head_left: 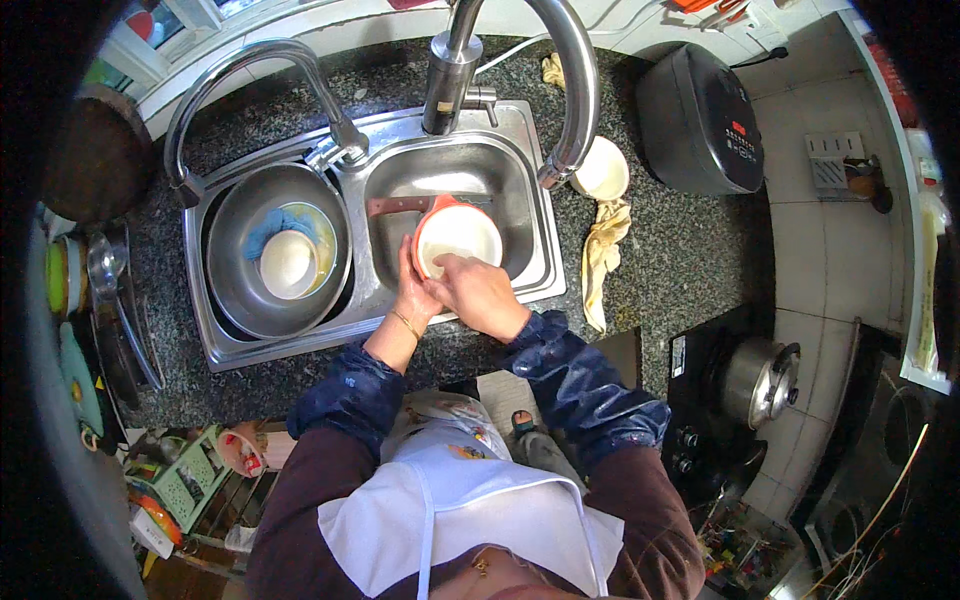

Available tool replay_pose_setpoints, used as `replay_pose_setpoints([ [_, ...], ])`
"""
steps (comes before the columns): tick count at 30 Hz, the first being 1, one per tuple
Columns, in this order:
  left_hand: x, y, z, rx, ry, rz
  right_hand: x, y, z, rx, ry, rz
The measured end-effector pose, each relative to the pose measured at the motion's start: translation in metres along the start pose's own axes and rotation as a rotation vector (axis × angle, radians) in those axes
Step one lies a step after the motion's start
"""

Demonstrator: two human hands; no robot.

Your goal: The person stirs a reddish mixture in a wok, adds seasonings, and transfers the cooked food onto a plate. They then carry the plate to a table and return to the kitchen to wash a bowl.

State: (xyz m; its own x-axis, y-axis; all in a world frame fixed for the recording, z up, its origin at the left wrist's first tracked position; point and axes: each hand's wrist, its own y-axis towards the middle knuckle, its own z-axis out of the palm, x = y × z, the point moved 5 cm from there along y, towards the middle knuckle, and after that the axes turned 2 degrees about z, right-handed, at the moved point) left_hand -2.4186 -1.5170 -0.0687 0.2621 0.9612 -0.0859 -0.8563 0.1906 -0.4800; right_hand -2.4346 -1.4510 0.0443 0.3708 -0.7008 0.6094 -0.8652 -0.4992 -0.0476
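An orange bowl with a white inside (pixel 465 232) is tilted over the right sink basin (pixel 480 161). My left hand (pixel 416 289) supports its left side, with fingers along the outer wall. Over the near rim, my right hand (pixel 484 292) is curled, a finger reaching onto the white inner surface; its other fingertips are hidden. Behind the bowl lies a knife with a brown handle (pixel 397 206), its blade mostly covered. In the left basin, a large metal bowl (pixel 225 247) holds a small white bowl (pixel 289 264), a blue cloth (pixel 274 229) and a yellowish dish (pixel 324 225).
A curved steel faucet (pixel 581 75) arches past the right basin; a thinner tap (pixel 247 52) rises at left. On the granite counter (pixel 675 240) are a cream bowl (pixel 604 169), a yellow cloth (pixel 600 255) and a black rice cooker (pixel 697 124). A lidded pot (pixel 754 382) stands on the stove.
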Motion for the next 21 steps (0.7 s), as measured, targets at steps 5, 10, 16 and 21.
replay_pose_setpoints([
  [5,0.002,0.000,-0.002,0.019,0.019,-0.029,0.007,0.006,0.008,0.189,-0.141,0.045],
  [10,0.005,-0.008,-0.003,0.107,0.024,-0.054,0.009,0.009,0.010,0.285,-0.099,-0.055],
  [16,0.001,-0.002,-0.014,0.071,0.089,-0.048,0.026,0.006,0.014,0.200,-0.246,0.011],
  [21,-0.005,-0.004,-0.009,0.038,0.052,0.002,0.037,0.003,0.003,-0.006,-0.270,-0.007],
])
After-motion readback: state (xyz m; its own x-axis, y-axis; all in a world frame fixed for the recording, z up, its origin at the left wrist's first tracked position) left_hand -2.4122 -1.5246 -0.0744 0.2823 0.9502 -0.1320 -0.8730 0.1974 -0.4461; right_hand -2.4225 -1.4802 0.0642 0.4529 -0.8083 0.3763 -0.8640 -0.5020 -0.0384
